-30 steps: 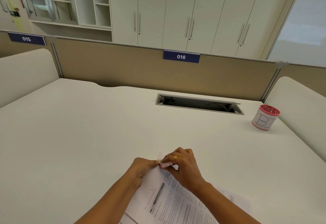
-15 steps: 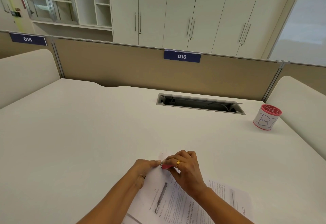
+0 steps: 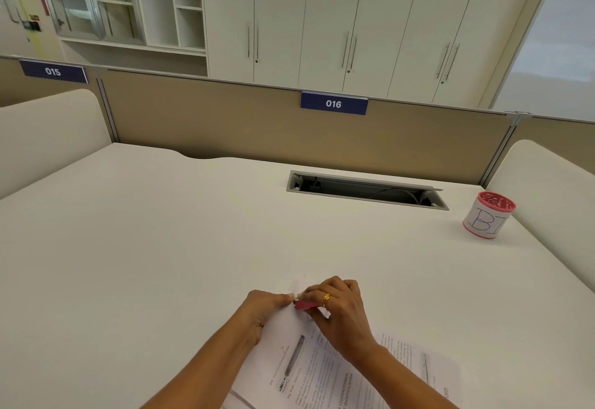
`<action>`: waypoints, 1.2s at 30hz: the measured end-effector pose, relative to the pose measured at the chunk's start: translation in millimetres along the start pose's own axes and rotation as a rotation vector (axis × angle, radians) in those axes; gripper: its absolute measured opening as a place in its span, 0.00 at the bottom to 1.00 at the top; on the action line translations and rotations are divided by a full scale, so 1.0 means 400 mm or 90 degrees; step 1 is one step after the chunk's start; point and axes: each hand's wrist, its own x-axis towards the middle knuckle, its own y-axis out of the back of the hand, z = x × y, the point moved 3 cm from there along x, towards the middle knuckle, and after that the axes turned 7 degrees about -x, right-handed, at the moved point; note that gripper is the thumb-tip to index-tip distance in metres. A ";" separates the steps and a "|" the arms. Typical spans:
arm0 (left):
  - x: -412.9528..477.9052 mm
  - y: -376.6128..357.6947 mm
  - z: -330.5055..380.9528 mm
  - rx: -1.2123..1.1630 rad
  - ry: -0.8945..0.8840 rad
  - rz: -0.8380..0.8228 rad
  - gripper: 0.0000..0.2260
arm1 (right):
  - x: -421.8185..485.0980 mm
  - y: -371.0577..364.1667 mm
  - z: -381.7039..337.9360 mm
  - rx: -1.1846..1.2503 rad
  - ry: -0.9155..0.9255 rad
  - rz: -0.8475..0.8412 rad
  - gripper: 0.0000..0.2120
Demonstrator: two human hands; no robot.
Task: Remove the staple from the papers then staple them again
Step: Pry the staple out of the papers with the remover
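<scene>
The right hand (image 3: 341, 308) is closing its grip around a small pink tool (image 3: 305, 305) at the top corner of the papers (image 3: 309, 370) lying on the near worktop (image 3: 161, 231), while the left hand (image 3: 262, 308) is pinching that corner in its grip, so a skewed pull is probably risking a torn sheet.

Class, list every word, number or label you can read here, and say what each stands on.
"015": left blue sign on the partition.
"016": middle blue sign on the partition.
"BI": handwritten on the red-topped container.
On the papers: print too blurred to read.
The red tool in the right hand: no text visible.
</scene>
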 end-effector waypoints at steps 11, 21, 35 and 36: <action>-0.007 -0.003 0.016 0.054 -0.046 0.036 0.09 | 0.045 0.001 0.020 0.083 -0.070 -0.211 0.08; -0.005 -0.001 0.012 0.029 -0.022 0.033 0.10 | 0.055 0.005 0.015 0.135 -0.167 -0.301 0.09; -0.014 0.001 0.009 0.014 -0.026 0.042 0.06 | 0.040 -0.014 0.014 0.080 -0.120 -0.263 0.09; -0.014 0.000 0.010 0.018 -0.025 0.042 0.05 | 0.041 -0.013 0.014 0.072 -0.106 -0.257 0.09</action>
